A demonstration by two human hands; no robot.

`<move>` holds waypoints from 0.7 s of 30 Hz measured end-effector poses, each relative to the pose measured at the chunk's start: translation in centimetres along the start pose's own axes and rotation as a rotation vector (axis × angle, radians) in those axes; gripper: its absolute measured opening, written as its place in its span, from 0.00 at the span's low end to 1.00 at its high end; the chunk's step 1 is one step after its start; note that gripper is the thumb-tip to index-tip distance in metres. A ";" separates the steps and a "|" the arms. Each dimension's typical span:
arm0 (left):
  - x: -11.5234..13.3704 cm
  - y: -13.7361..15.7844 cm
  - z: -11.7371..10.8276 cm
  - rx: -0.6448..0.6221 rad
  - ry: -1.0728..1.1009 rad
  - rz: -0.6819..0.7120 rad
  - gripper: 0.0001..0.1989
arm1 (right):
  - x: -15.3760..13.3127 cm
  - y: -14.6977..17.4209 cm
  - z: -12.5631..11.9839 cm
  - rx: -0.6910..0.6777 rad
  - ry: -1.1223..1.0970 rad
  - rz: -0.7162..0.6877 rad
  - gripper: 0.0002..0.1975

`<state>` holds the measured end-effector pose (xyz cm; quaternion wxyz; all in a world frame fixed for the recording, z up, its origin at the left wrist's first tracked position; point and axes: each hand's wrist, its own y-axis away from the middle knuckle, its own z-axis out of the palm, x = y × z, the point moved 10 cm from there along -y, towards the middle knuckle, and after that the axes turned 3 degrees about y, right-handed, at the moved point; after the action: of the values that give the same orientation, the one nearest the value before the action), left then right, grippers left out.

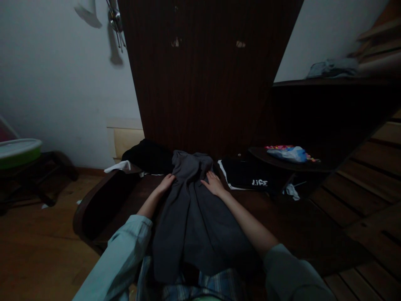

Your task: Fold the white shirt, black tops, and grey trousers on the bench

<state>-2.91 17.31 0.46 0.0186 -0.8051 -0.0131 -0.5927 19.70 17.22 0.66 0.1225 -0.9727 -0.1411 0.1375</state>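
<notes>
Dark grey trousers (194, 217) lie lengthwise across the dark wooden seat, their bunched upper end at the back and the lower ends hanging towards my lap. My left hand (166, 183) is at their left edge near the top, its fingers closed on the cloth. On the right side of the upper part, my right hand (214, 184) rests flat with fingers stretched and the thumb apart. Soft folds run down the cloth between my hands.
A black cloth pile (147, 155) lies at the back left beside a white cloth (120, 166). Folded black clothing with white lettering (247, 173) is to the right. A plastic packet (290, 154) sits on a small shelf (263, 158). A green basin (21, 154) stands far left.
</notes>
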 end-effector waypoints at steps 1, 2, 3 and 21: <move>-0.2 0.0 -0.7 0.039 -0.027 -0.006 0.11 | 0.0 0.2 -0.1 0.003 0.008 -0.007 0.31; -0.4 0.1 -1.4 0.076 -0.055 -0.012 0.10 | -0.1 0.3 -0.1 0.004 0.014 -0.014 0.30; -0.6 0.3 -2.1 0.106 -0.083 -0.016 0.09 | -0.1 0.6 -0.2 0.004 0.018 -0.020 0.30; 1.4 2.6 -4.1 0.199 -0.309 0.140 0.13 | -10.7 3.0 -0.5 -0.244 -0.440 -0.013 0.14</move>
<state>-6.29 14.52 3.00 0.1370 -0.8797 -0.0181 -0.4550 10.74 11.10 2.78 -0.0287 -0.9261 -0.1862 0.3269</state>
